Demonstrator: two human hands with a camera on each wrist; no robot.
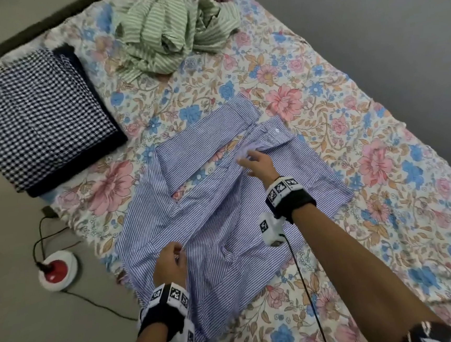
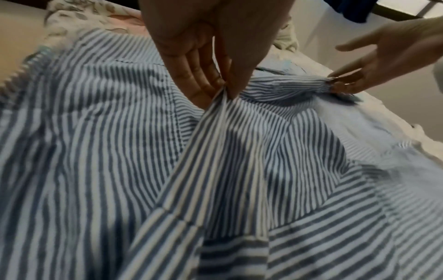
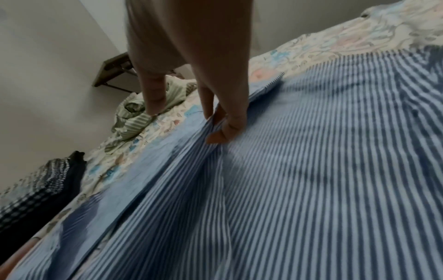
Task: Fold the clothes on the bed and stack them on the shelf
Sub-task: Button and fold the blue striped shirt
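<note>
A blue-and-white striped shirt [image 1: 223, 225] lies spread on the floral bedsheet [image 1: 349, 105], collar toward the far side. My left hand [image 1: 175, 253] pinches a raised ridge of the shirt near its lower part; the left wrist view shows the pinch [image 2: 223, 91] on the striped cloth [image 2: 95, 151]. My right hand [image 1: 248, 159] is just below the collar and pinches the same ridge farther up, seen close in the right wrist view [image 3: 215, 128] on the shirt [image 3: 311, 170]. The fabric is stretched into a ridge between both hands.
A crumpled green striped garment [image 1: 168, 31] lies at the bed's far end. A folded black-and-white checked garment [image 1: 31, 117] sits on a dark folded one at the left edge. A red-and-white device [image 1: 57, 270] with cables is on the floor.
</note>
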